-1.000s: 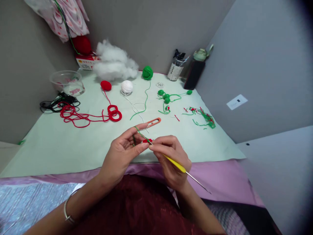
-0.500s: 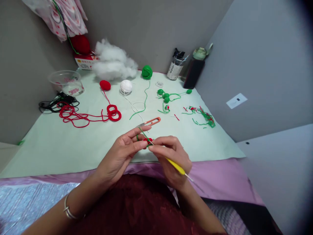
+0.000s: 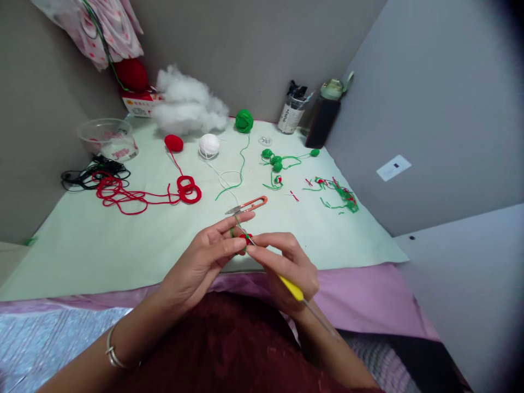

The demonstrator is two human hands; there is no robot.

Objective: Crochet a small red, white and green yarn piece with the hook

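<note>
My left hand [image 3: 213, 251] pinches a small red and green crochet piece [image 3: 245, 238] between thumb and fingers. Green yarn [image 3: 232, 231] loops round one of its fingers and runs up over the raised index finger. My right hand [image 3: 286, 267] grips a crochet hook [image 3: 291, 287] with a yellow handle. The hook's thin metal tip is at the crochet piece; whether it sits inside a stitch is hard to tell. Just beyond my fingers lie orange thread snips [image 3: 256, 203] on the pale green table cover [image 3: 123, 245].
Red crocheted rings [image 3: 189, 190], a white yarn ball [image 3: 209, 146], a green yarn ball [image 3: 244, 121] and green crocheted pieces [image 3: 277, 162] lie farther back. White stuffing [image 3: 188, 103], a plastic tub [image 3: 108, 139], a pen cup [image 3: 291, 114] and a bottle [image 3: 324, 117] stand along the walls. Yarn scraps [image 3: 344, 196] lie right.
The hook in my right hand has tilted slightly, its rear end swinging lower. Both hands stay together at the crochet piece. The whole view has shifted a little.
</note>
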